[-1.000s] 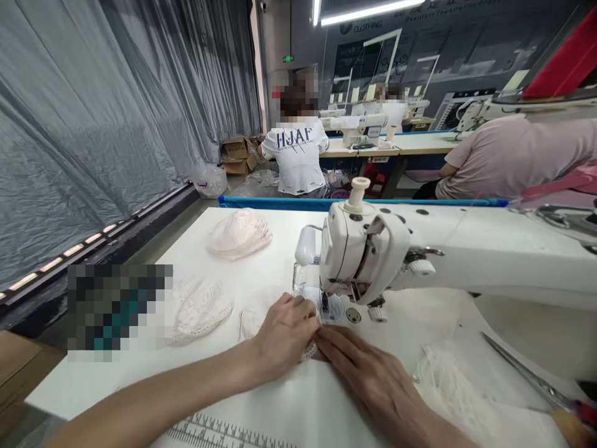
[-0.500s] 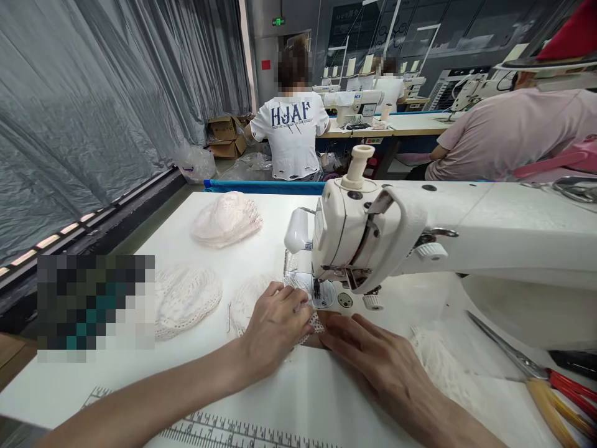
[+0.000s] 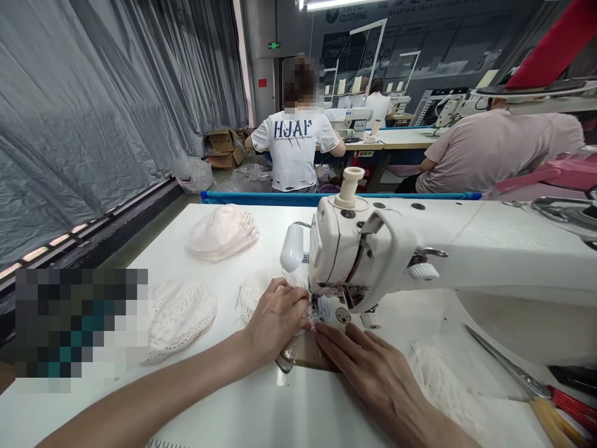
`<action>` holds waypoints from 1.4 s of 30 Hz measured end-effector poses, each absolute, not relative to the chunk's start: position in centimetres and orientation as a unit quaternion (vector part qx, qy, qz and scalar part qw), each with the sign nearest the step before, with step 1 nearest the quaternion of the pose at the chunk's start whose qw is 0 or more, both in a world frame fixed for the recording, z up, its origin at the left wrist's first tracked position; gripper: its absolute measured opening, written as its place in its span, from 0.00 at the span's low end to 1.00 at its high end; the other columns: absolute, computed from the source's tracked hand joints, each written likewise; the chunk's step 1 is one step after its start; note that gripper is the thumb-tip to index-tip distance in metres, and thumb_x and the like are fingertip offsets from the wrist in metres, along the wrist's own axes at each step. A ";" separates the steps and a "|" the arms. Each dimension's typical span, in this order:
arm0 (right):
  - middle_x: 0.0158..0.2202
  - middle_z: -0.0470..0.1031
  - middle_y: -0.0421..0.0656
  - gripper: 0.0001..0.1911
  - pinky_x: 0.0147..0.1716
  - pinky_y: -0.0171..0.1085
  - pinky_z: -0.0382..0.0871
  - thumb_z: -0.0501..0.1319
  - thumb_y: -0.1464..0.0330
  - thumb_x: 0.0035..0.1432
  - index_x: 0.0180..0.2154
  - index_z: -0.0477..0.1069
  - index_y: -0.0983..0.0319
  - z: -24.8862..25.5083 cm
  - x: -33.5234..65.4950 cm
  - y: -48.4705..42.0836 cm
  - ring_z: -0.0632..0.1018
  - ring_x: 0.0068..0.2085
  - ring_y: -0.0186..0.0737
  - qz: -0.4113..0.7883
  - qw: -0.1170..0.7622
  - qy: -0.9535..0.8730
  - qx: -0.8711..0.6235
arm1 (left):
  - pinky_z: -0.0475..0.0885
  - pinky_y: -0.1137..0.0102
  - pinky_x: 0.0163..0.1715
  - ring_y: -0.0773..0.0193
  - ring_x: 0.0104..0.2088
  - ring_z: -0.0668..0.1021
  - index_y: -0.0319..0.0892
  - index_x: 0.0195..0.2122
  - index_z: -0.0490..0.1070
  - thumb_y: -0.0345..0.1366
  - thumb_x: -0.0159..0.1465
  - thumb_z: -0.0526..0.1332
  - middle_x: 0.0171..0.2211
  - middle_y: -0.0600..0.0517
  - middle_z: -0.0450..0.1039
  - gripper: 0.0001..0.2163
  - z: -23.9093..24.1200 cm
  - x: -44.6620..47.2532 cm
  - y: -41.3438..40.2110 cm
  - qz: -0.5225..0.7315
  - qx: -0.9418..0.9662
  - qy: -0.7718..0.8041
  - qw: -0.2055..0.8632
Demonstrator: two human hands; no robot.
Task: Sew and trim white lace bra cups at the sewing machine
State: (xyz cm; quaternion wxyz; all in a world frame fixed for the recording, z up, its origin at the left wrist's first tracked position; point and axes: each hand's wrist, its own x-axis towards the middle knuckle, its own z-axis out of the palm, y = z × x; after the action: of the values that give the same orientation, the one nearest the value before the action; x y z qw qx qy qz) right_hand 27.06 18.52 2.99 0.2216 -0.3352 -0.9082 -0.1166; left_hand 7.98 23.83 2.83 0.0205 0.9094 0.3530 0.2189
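Observation:
A white sewing machine point(image 3: 345, 249) stands across the table, its presser foot point(image 3: 314, 305) low over the round needle plate. White eyelet lace point(image 3: 255, 292) lies bunched left of the foot, a narrow strip running between my hands. My left hand point(image 3: 280, 320) is closed on the lace beside the foot, fingers bent and pressed together. Flat on the machine bed just in front of the needle area, my right hand point(image 3: 373, 367) has its fingers stretched out, fingertips at the lace edge. What lies under both palms is hidden.
Two lace pieces, one flat and oval point(image 3: 181, 314), one domed point(image 3: 224, 231), lie on the left of the table. At the right are loose white threads point(image 3: 438, 373) and scissors point(image 3: 508, 364) with red-and-yellow handles. A person in a white shirt point(image 3: 293, 149) sits ahead.
The view has tilted up and shifted slightly. The lace strip between my hands is less visible, and my right fingers are straighter. A dark metal edge now shows below my left hand.

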 end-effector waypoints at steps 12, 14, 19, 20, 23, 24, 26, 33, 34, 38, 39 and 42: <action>0.47 0.75 0.51 0.21 0.25 0.38 0.71 0.42 0.79 0.61 0.45 0.71 0.68 2.6 27.5 18.7 0.74 0.32 0.40 -0.119 0.200 -0.913 -0.335 | 0.59 0.65 0.48 0.69 0.36 0.74 0.40 0.35 0.67 0.32 0.65 0.55 0.36 0.55 0.72 0.04 2.6 8.0 24.1 0.237 0.905 0.353 0.026; 0.45 0.75 0.52 0.21 0.25 0.38 0.71 0.42 0.78 0.62 0.44 0.72 0.68 2.6 27.5 18.6 0.74 0.32 0.40 -0.115 0.215 -0.914 -0.323 | 0.59 0.65 0.48 0.69 0.38 0.74 0.40 0.37 0.68 0.27 0.66 0.51 0.39 0.53 0.72 0.07 2.6 8.0 23.4 0.246 0.908 0.340 0.010; 0.41 0.76 0.49 0.19 0.30 0.36 0.69 0.42 0.77 0.64 0.39 0.72 0.66 2.8 27.3 18.1 0.74 0.38 0.40 -0.068 0.258 -0.913 -0.309 | 0.59 0.64 0.46 0.68 0.38 0.73 0.40 0.34 0.69 0.25 0.65 0.50 0.36 0.53 0.73 0.09 2.5 8.0 22.2 0.261 0.918 0.299 0.004; 0.41 0.76 0.49 0.19 0.30 0.37 0.69 0.42 0.77 0.65 0.40 0.72 0.66 2.8 27.3 18.0 0.74 0.38 0.40 -0.061 0.261 -0.911 -0.314 | 0.59 0.64 0.45 0.69 0.37 0.73 0.40 0.33 0.69 0.25 0.65 0.50 0.35 0.53 0.73 0.09 2.5 8.0 22.2 0.262 0.919 0.296 0.004; 0.41 0.76 0.49 0.19 0.29 0.37 0.68 0.42 0.76 0.65 0.41 0.71 0.66 2.8 27.2 17.9 0.74 0.36 0.40 -0.047 0.262 -0.908 -0.325 | 0.59 0.64 0.45 0.69 0.36 0.74 0.40 0.33 0.70 0.26 0.66 0.50 0.35 0.53 0.73 0.10 2.5 8.0 22.3 0.251 0.922 0.294 0.001; 0.41 0.76 0.49 0.19 0.29 0.37 0.68 0.42 0.77 0.65 0.41 0.72 0.66 2.8 27.1 17.9 0.74 0.36 0.39 -0.049 0.263 -0.907 -0.326 | 0.59 0.64 0.45 0.69 0.36 0.74 0.40 0.33 0.70 0.26 0.66 0.50 0.35 0.53 0.73 0.11 2.6 8.0 22.3 0.247 0.922 0.297 0.000; 0.40 0.76 0.49 0.19 0.28 0.36 0.68 0.42 0.78 0.64 0.39 0.72 0.66 2.9 27.1 17.9 0.74 0.35 0.39 -0.058 0.268 -0.905 -0.324 | 0.60 0.64 0.44 0.69 0.35 0.74 0.40 0.33 0.70 0.26 0.66 0.49 0.35 0.53 0.74 0.11 2.6 8.1 22.3 0.246 0.921 0.301 -0.007; 0.39 0.76 0.48 0.18 0.28 0.35 0.67 0.44 0.78 0.64 0.37 0.72 0.65 3.0 26.9 18.0 0.74 0.35 0.38 -0.076 0.272 -0.903 -0.323 | 0.60 0.64 0.44 0.69 0.35 0.75 0.40 0.34 0.71 0.24 0.64 0.51 0.35 0.53 0.74 0.10 2.6 8.2 22.3 0.247 0.920 0.303 -0.024; 0.39 0.76 0.48 0.18 0.28 0.35 0.68 0.44 0.78 0.64 0.37 0.72 0.65 3.0 26.8 18.0 0.74 0.34 0.38 -0.077 0.269 -0.904 -0.323 | 0.60 0.64 0.44 0.69 0.34 0.75 0.40 0.33 0.71 0.24 0.64 0.51 0.35 0.53 0.74 0.10 2.6 8.2 22.3 0.248 0.919 0.304 -0.025; 0.41 0.76 0.49 0.17 0.28 0.36 0.68 0.45 0.76 0.65 0.39 0.73 0.65 2.8 26.9 18.1 0.74 0.34 0.39 -0.083 0.247 -0.907 -0.332 | 0.59 0.64 0.46 0.70 0.35 0.75 0.40 0.33 0.71 0.24 0.64 0.51 0.36 0.54 0.74 0.10 2.3 8.0 22.7 0.249 0.917 0.310 -0.025; 0.41 0.76 0.49 0.17 0.28 0.37 0.68 0.45 0.75 0.65 0.39 0.73 0.66 2.6 26.9 18.2 0.74 0.34 0.40 -0.086 0.243 -0.907 -0.334 | 0.59 0.65 0.47 0.70 0.35 0.75 0.41 0.33 0.71 0.25 0.65 0.51 0.36 0.54 0.74 0.10 2.2 7.9 22.8 0.251 0.916 0.312 -0.025; 0.43 0.76 0.50 0.16 0.28 0.38 0.68 0.47 0.73 0.65 0.41 0.72 0.66 2.3 27.0 18.5 0.73 0.35 0.42 -0.097 0.234 -0.907 -0.338 | 0.58 0.65 0.48 0.71 0.36 0.75 0.41 0.34 0.71 0.25 0.66 0.50 0.37 0.54 0.74 0.11 2.0 7.9 23.3 0.263 0.912 0.313 -0.028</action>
State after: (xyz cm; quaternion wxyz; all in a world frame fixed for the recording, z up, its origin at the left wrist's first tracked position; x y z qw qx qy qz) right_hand 27.02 18.46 2.27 0.2337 -0.3379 -0.9066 -0.0968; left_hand 7.85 23.28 1.95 -0.0281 0.9124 0.3127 0.2627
